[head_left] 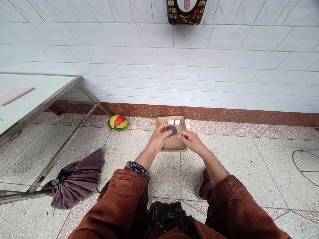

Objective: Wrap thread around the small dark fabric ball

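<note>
My left hand holds a small dark grey-blue ball of yarn between thumb and fingers, above a shallow cardboard box. Just right of the ball, my right hand is closed in a pinch; whatever thin thing lies between its fingertips is too small to tell. Two white yarn balls with loose strands lie at the back of the box. Some dark strands show along its front edge. Outside the box's right side sit two more white balls.
A red, yellow and green ball rests on the floor by the wall. To the left stand a metal-framed table and a folded purple umbrella. A black basket hangs on the tiled wall; a wire frame is at right.
</note>
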